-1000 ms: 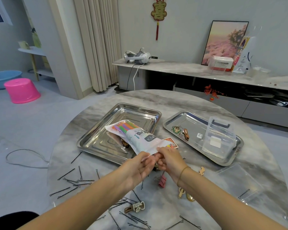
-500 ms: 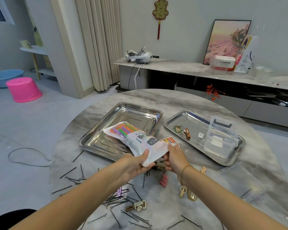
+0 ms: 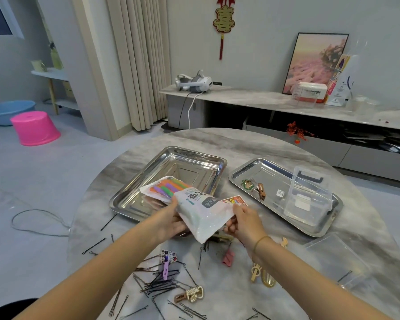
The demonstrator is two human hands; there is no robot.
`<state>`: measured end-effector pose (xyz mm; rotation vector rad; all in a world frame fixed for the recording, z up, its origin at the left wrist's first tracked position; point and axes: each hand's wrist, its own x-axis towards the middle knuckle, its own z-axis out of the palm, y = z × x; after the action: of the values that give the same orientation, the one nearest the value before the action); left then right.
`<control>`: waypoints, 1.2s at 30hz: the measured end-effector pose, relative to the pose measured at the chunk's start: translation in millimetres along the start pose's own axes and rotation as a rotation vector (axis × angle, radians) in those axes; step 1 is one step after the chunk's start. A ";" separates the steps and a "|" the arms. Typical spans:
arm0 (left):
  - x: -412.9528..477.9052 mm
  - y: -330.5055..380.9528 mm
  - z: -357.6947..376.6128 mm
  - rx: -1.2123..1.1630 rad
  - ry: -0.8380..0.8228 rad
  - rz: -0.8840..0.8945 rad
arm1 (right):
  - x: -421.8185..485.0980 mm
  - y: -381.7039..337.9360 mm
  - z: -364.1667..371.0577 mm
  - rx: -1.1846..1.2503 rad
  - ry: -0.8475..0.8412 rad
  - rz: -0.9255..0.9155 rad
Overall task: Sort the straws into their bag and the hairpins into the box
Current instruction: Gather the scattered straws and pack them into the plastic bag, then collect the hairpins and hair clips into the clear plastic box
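Note:
I hold a white printed straw bag (image 3: 195, 205) over the near edge of the left steel tray (image 3: 189, 158). Coloured straws (image 3: 169, 188) show at its far end. My left hand (image 3: 169, 221) grips the bag's left side from below. My right hand (image 3: 243, 221) pinches its near right corner. A clear plastic box (image 3: 310, 197) stands in the right steel tray (image 3: 261, 167), beside two decorated hairpins (image 3: 254, 187). Black bobby pins (image 3: 162, 282) and several ornate hairpins (image 3: 191, 294) lie scattered on the marble table near me.
A clear box lid (image 3: 335, 262) lies on the table at the near right. A pink clip (image 3: 228, 258) and gold clips (image 3: 262, 274) lie under my right forearm. Behind the round table (image 3: 217, 139) runs a low sideboard (image 3: 286, 102). A pink stool (image 3: 34, 127) stands on the floor far left.
My hands have moved apart along the bag's near end. The left hand now grips the bag's side and the right holds its corner. The bag tilted and shifted slightly toward me.

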<state>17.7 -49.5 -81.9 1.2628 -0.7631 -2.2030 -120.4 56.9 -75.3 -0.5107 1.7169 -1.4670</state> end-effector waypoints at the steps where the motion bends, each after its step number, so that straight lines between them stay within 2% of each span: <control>1: 2.6 1.4 0.2 -0.016 0.022 0.015 | -2.3 -0.4 2.0 0.016 -0.036 0.007; 3: 5.1 4.9 0.0 -0.006 0.056 0.072 | -4.7 -3.3 5.8 0.079 -0.065 0.012; 6: 7.9 10.2 0.0 0.113 0.159 0.221 | -5.7 -10.1 6.8 0.195 -0.021 0.011; 10: 17.3 9.3 4.5 0.432 0.538 0.444 | -21.1 -11.8 16.1 0.146 -0.009 -0.085; 12: 11.6 14.6 7.1 0.528 0.632 0.492 | -31.1 -11.2 21.8 0.101 -0.057 -0.157; 16: 9.1 33.3 -0.8 0.599 0.576 0.542 | -41.0 -13.0 23.2 0.069 -0.218 -0.198; 17: 9.9 37.4 -3.1 0.529 0.531 0.513 | -42.7 -12.9 23.4 0.062 -0.259 -0.201; 20: 4.5 47.5 -9.8 0.275 0.241 0.245 | -44.7 -9.3 25.9 -0.002 -0.374 -0.206; 23: 2.8 55.1 -19.3 0.306 0.094 0.126 | -44.4 -5.5 31.1 -0.091 -0.443 -0.208; 25: 0.5 56.1 -21.3 0.424 0.024 0.085 | -43.8 -2.9 34.6 -0.177 -0.469 -0.265; 27: 0.8 58.6 -23.8 0.530 0.018 0.074 | -42.0 -1.2 38.7 -0.256 -0.499 -0.324; 31: 4.5 83.1 -27.5 0.666 0.122 0.137 | -34.5 -3.9 33.3 -0.493 -0.613 -0.410; 36: 24.4 133.3 -32.6 0.899 0.180 0.270 | -14.2 -9.1 1.0 -0.972 -0.504 -0.474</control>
<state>53.0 -169.5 -20.5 1.5814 -1.8318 -1.5087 -112.9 64.5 -62.2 -1.7237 1.8508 -0.5680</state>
